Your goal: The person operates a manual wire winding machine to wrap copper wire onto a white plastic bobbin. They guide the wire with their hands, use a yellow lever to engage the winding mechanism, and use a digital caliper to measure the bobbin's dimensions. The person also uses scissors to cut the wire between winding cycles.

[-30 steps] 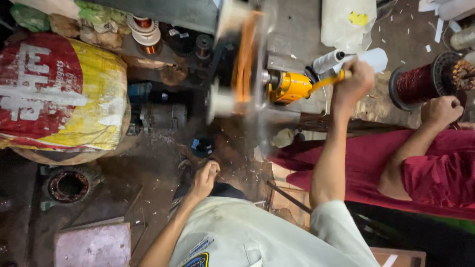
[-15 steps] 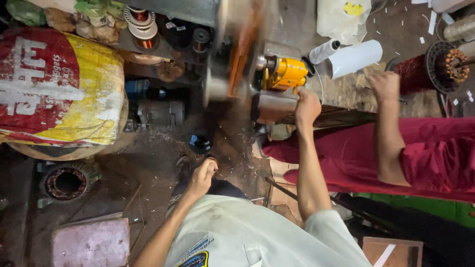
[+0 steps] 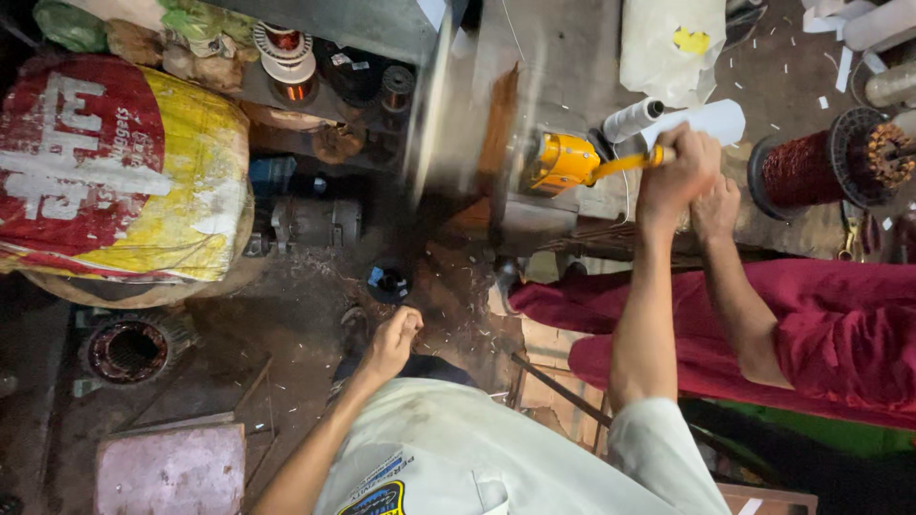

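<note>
My right hand (image 3: 679, 170) is shut on the yellow crank handle (image 3: 625, 164) of a small yellow winding machine (image 3: 561, 162). Left of the machine, a winding former (image 3: 458, 143) with orange copper wire is blurred by spinning. My left hand (image 3: 393, 336) is lower down with its fingers curled, resting by a dark surface near my knee; nothing shows in it. A second person in red clothing (image 3: 840, 334) sits to the right, and that person's hand (image 3: 718, 208) lies just under my right hand.
A large red and yellow sack (image 3: 114, 172) fills the left. A motor stator (image 3: 129, 348) and a pink block (image 3: 172, 472) lie on the floor. A spool of copper wire (image 3: 811, 172), white paper rolls (image 3: 634, 119) and a plastic bag (image 3: 673, 43) are at upper right.
My right hand has gone round with the crank, down to the left and back up to the right. The other person's hand moved left under mine. My left hand stayed put.
</note>
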